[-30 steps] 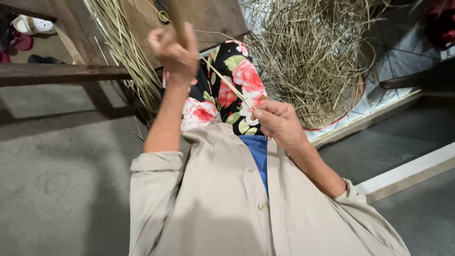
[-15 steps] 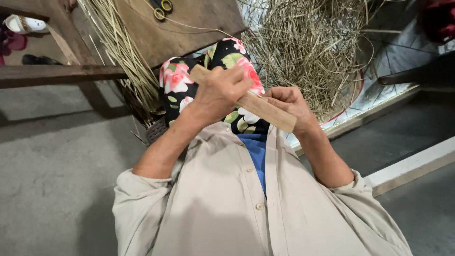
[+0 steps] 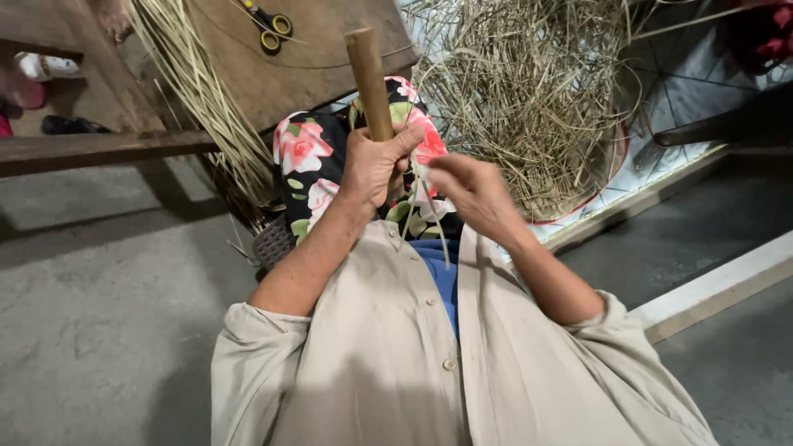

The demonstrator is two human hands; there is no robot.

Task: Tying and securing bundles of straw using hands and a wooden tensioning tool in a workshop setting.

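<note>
Swung upright, wooden stick point(image 3: 368, 78) gripped by left hand point(image 3: 373, 165); right hand point(image 3: 471, 192) pinches straw strand point(image 3: 435, 219).

Craft workshop: heaped dried straw point(image 3: 537, 91), fibre bundle point(image 3: 202, 91), scissors point(image 3: 268, 23) on wooden bench point(image 3: 314, 74), concrete floor point(image 3: 99, 314).

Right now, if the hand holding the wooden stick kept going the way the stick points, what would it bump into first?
Probably the wooden table above it. The left hand aims the wooden stick up and away, and its tip already overlaps the tabletop's edge, though depth is hard to judge here.
</note>
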